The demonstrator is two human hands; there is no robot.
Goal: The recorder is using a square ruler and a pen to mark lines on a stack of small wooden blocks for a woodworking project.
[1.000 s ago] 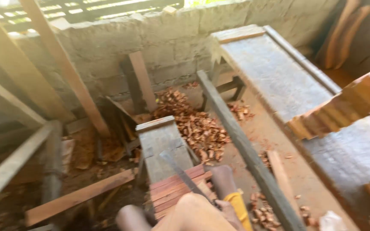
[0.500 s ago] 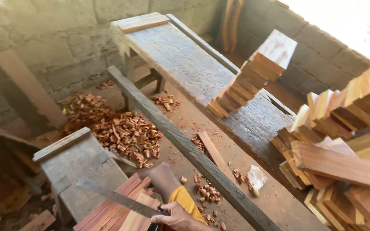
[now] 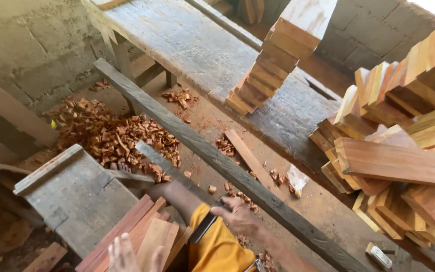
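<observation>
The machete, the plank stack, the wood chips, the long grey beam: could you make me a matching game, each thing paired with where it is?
Things:
1. machete
2. reddish planks
3. wood chips
4. grey beam

Places:
A. heaped on the floor by the block wall
B. gripped in the right hand
C. running slantwise across the floor
D. stacked on the low bench, by the left hand

Pairs: 1-B, 2-D, 3-A, 4-C

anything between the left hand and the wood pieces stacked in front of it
Nothing visible. The left hand hangs open right over the reddish wood pieces, fingertips at their near edge. The machete is in the right hand, off to the side.
</observation>
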